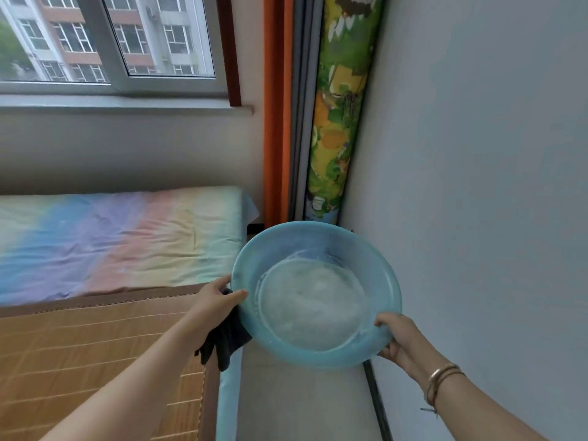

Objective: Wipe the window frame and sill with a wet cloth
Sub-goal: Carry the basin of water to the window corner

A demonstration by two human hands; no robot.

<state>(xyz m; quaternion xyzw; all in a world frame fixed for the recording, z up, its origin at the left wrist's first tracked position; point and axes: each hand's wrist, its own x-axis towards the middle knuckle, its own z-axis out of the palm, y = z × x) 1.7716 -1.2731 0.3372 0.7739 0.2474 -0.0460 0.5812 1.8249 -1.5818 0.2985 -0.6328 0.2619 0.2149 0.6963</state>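
The light blue plastic basin [316, 294], with a shallow pool of water in its bottom, is carried level by its rim, probably so nothing spills before it is set down. The left hand [213, 302] grips the basin's left rim and pinches the dark cloth [226, 340] hanging under it; the right hand [401, 340] clamps the near-right rim. The window sill [127, 105] and window frame [105, 43] lie well above and left of the basin, not yet wiped.

rainbow bedsheet [121, 237], rolled mat [343, 106]
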